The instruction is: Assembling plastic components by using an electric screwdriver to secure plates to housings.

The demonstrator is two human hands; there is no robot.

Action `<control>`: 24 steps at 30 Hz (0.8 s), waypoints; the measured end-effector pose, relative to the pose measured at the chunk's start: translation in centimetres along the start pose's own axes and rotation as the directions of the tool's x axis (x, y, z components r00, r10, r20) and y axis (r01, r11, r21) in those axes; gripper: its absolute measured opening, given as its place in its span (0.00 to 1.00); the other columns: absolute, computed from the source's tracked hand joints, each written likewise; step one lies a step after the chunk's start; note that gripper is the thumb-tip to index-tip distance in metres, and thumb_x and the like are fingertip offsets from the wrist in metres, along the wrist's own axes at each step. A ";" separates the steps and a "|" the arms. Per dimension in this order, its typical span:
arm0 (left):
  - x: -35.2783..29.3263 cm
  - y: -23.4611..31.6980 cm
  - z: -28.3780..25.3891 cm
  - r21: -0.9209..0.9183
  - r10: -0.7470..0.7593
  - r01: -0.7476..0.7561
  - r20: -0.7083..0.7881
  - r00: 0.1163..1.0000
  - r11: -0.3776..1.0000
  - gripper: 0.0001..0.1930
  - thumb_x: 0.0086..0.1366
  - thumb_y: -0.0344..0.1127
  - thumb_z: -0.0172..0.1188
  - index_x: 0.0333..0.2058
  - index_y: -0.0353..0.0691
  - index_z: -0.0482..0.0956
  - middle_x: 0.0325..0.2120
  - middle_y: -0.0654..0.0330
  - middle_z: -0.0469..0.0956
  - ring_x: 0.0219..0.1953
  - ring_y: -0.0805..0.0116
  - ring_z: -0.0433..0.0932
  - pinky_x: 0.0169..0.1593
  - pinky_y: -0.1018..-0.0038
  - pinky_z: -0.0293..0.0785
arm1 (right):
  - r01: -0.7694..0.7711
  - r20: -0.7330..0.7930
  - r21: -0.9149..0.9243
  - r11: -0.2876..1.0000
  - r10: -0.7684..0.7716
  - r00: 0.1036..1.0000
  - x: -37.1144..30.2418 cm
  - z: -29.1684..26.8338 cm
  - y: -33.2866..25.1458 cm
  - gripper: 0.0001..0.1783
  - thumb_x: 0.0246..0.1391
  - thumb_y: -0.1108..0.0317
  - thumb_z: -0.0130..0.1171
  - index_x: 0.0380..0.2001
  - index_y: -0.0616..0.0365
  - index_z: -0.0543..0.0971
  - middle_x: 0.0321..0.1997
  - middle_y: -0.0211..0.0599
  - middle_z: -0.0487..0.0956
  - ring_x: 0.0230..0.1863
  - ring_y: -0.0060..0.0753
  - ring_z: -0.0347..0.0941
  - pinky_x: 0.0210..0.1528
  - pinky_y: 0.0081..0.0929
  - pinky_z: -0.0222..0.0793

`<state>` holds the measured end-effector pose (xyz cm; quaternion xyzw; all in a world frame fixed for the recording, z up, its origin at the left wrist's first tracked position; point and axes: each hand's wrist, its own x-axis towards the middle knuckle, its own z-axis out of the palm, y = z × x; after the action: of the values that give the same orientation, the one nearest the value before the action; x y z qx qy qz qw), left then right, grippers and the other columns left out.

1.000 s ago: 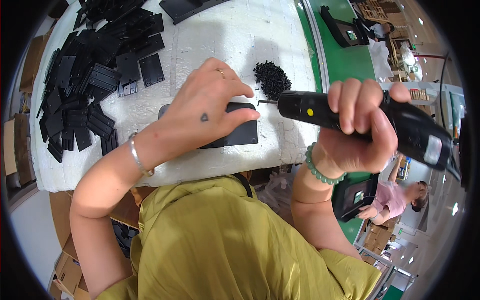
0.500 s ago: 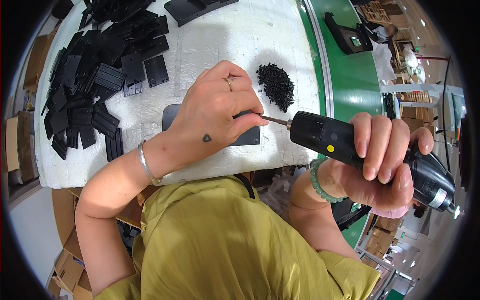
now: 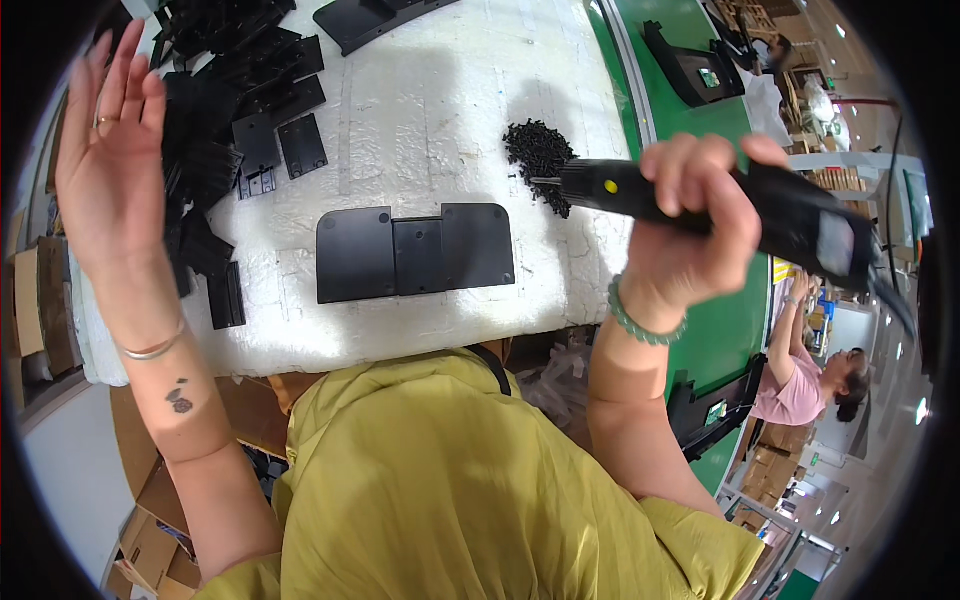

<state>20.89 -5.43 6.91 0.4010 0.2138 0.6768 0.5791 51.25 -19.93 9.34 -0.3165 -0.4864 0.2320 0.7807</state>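
My right hand is wrapped round a black electric screwdriver, whose bit points left over a heap of small black screws. At the far left my left hand is raised with its fingers stretched out and nothing in it. It hovers beside a large pile of flat black plastic plates, hiding part of them. A wide black panel with a notch in its upper edge lies flat on the white foam-covered table in front of me, touched by neither hand.
Another black part lies at the table's far edge. To the right runs a green conveyor carrying black housings with small circuit boards. A co-worker in pink stands beyond it. Cardboard boxes stand at the left.
My left hand has left the spot above the panel, swung far left and opened, uncovering the panel. My right hand has brought the screwdriver up and left, its bit now over the screws.
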 end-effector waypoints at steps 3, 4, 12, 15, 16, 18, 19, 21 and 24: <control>-1.1 -0.5 -0.5 -0.182 -0.363 0.365 0.044 0.931 0.913 0.26 0.65 0.37 0.52 0.53 0.21 0.57 0.51 0.39 0.65 0.42 0.65 0.74 0.45 0.77 0.75 | -0.047 -0.081 -0.026 0.999 0.045 0.996 0.1 -0.7 2.4 0.15 0.43 0.79 0.48 0.38 0.64 0.64 0.18 0.34 0.66 0.16 0.24 0.59 0.22 0.26 0.63; -1.8 -1.7 0.5 -0.197 -0.404 0.426 0.141 0.904 0.883 0.24 0.65 0.38 0.51 0.52 0.24 0.59 0.50 0.42 0.67 0.41 0.67 0.74 0.43 0.78 0.75 | -0.058 -0.103 -0.063 0.996 0.051 0.993 0.1 -1.1 2.7 0.15 0.43 0.79 0.48 0.38 0.64 0.64 0.18 0.34 0.67 0.15 0.24 0.60 0.22 0.26 0.63; -5.5 -4.5 6.3 0.475 -0.453 0.291 0.274 0.848 0.831 0.11 0.62 0.38 0.55 0.37 0.39 0.78 0.28 0.66 0.76 0.32 0.83 0.71 0.35 0.86 0.64 | -0.103 -0.107 -0.131 0.986 0.090 0.990 0.1 -1.6 4.0 0.15 0.43 0.80 0.49 0.37 0.65 0.64 0.17 0.36 0.68 0.14 0.24 0.62 0.21 0.24 0.63; -5.7 -6.6 7.7 0.553 -0.407 0.119 0.434 0.803 0.825 0.10 0.57 0.36 0.60 0.33 0.36 0.80 0.28 0.64 0.79 0.31 0.79 0.74 0.38 0.82 0.68 | -0.117 -0.094 -0.141 0.983 0.104 0.990 -0.1 -1.5 4.1 0.15 0.43 0.80 0.49 0.38 0.66 0.64 0.17 0.35 0.67 0.15 0.24 0.61 0.21 0.25 0.64; -5.7 -6.8 8.3 0.652 -0.383 -0.032 0.483 0.788 0.758 0.09 0.55 0.35 0.61 0.33 0.37 0.80 0.28 0.62 0.79 0.32 0.75 0.75 0.39 0.79 0.69 | -0.093 -0.090 -0.111 0.990 0.083 0.992 -0.1 -1.3 3.7 0.15 0.43 0.80 0.48 0.38 0.65 0.64 0.17 0.35 0.67 0.15 0.24 0.61 0.22 0.25 0.64; -5.8 -7.5 9.2 0.723 -0.367 -0.183 0.531 0.764 0.666 0.08 0.54 0.34 0.62 0.32 0.37 0.80 0.28 0.61 0.79 0.34 0.70 0.75 0.39 0.76 0.70 | -0.080 -0.062 -0.021 0.997 0.079 0.995 -0.3 -0.9 2.7 0.16 0.44 0.78 0.47 0.41 0.62 0.64 0.17 0.33 0.65 0.16 0.24 0.60 0.24 0.27 0.63; -6.1 -8.3 9.4 0.705 -0.281 -0.397 0.638 0.717 0.587 0.09 0.51 0.34 0.63 0.31 0.38 0.81 0.27 0.60 0.79 0.36 0.66 0.75 0.40 0.73 0.70 | -0.066 -0.034 -0.012 0.998 0.065 0.997 -0.4 -0.6 1.9 0.18 0.44 0.77 0.47 0.43 0.60 0.64 0.17 0.33 0.64 0.15 0.25 0.59 0.25 0.28 0.62; -6.6 -9.5 9.9 0.650 -0.208 -0.592 0.737 0.643 0.476 0.09 0.49 0.33 0.64 0.31 0.39 0.81 0.27 0.59 0.78 0.38 0.62 0.74 0.41 0.69 0.70 | -0.036 0.046 0.076 0.996 0.033 0.998 -0.4 -0.2 0.6 0.19 0.44 0.76 0.47 0.44 0.59 0.64 0.17 0.32 0.64 0.15 0.26 0.58 0.25 0.28 0.62; -7.2 -11.0 10.4 0.576 -0.183 -0.593 0.786 0.590 0.562 0.10 0.46 0.34 0.67 0.28 0.38 0.80 0.25 0.59 0.77 0.40 0.58 0.72 0.42 0.69 0.69 | -0.025 0.133 0.093 0.995 0.012 0.991 -0.4 0.5 -1.2 0.22 0.46 0.73 0.47 0.48 0.55 0.61 0.16 0.30 0.61 0.15 0.25 0.58 0.25 0.28 0.60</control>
<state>35.90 -11.54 2.65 0.8901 0.1644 0.3293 0.2688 50.74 -20.89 10.12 -0.2675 -0.5225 0.2825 0.7587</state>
